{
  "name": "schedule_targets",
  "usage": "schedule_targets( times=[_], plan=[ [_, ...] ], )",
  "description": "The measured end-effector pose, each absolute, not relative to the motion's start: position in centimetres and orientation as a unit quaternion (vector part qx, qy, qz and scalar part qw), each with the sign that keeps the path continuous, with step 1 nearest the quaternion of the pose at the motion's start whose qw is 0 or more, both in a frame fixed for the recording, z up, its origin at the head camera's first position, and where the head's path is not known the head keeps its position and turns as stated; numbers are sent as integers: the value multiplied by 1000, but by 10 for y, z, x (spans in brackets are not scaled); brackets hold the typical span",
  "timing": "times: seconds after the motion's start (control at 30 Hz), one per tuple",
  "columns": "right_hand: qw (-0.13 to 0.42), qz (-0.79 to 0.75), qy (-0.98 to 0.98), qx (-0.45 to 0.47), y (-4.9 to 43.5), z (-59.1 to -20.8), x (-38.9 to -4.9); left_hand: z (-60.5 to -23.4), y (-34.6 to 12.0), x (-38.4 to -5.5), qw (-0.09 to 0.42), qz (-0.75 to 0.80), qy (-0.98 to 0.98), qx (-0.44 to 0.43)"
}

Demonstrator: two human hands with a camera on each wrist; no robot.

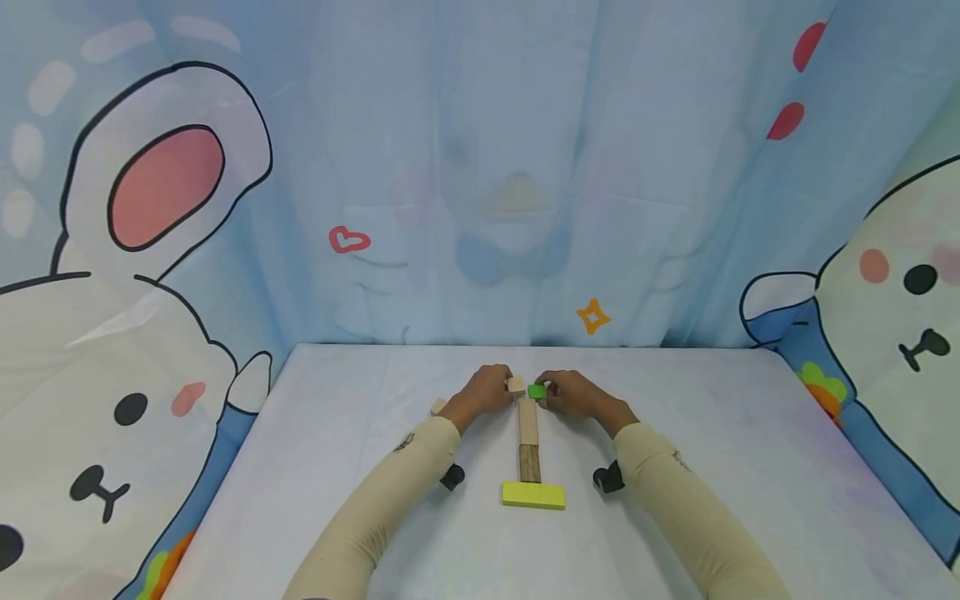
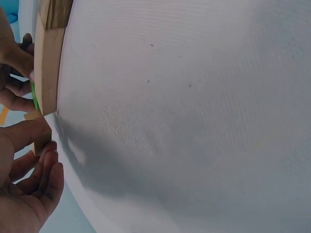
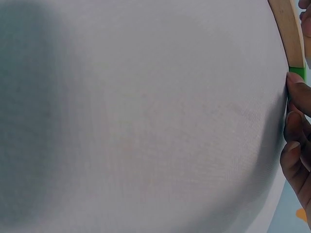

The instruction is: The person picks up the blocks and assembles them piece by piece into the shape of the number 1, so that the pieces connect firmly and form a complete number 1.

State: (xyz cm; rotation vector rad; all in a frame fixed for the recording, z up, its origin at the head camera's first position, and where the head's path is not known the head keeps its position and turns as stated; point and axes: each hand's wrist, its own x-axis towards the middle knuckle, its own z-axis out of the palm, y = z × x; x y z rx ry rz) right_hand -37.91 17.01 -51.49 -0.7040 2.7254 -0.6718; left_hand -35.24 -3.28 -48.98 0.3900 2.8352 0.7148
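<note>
My left hand [image 1: 489, 388] pinches a small pale wooden block [image 1: 516, 384] between thumb and fingers; the left wrist view shows the same wooden block [image 2: 43, 138] close to the end of the light plank. Across from it, my right hand [image 1: 573, 393] pinches a small green block [image 1: 537, 392] at the plank's far end. Below both hands, a light wooden plank [image 1: 528, 423] and a darker wooden block [image 1: 529, 463] lie end to end in a line. A yellow block [image 1: 533, 495] lies crosswise at the near end of that line.
Another pale wooden block [image 1: 438, 406] sits beside the left wrist, partly hidden by it. All of this lies on a white-covered table [image 1: 360, 400]. Behind the table hangs a blue curtain [image 1: 487, 167] with cartoon prints.
</note>
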Motion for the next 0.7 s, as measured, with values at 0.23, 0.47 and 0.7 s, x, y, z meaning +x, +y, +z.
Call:
schedule_targets(
  times=[0.23, 0.47, 0.7],
  plan=[
    [131, -229, 936, -232, 170, -516, -380, -488, -28, -352, 99, 225, 959, 139],
    [132, -225, 937, -232, 169, -516, -379, -486, -26, -352, 106, 226, 959, 135],
    [131, -226, 936, -235, 170, -515, -379, -485, -27, -349, 105, 221, 960, 139]
  ],
)
